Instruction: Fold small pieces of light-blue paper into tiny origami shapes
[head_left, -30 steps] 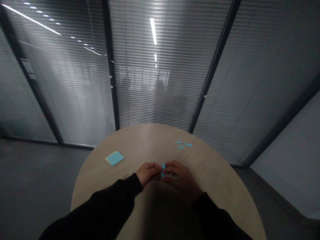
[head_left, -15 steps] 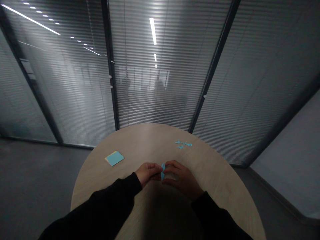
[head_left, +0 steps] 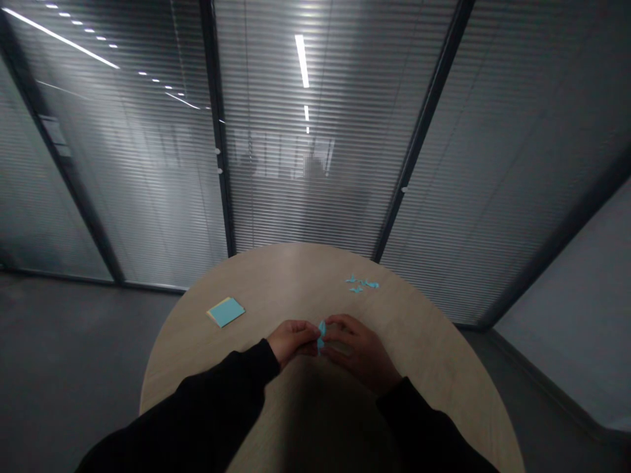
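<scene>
My left hand (head_left: 294, 343) and right hand (head_left: 359, 351) pinch the folded blue paper (head_left: 321, 336) between their fingertips. Light, steady pressure suits something this small

The right hand (head_left: 362, 351) has drawn its fingers (head_left: 342, 322) up around the folded blue paper (head_left: 321, 335), now pinched narrower against the left hand (head_left: 293, 341).

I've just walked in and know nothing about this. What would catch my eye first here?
Your eye would probably go first to the left hand and right hand, pinching a small piece of folded blue paper between them above the near part of a round pale wood table. Farther out on the tabletop lie a stack of square blue notepaper to the left and tiny blue paper pieces to the right. Behind rises a glass partition with blinds.
</scene>
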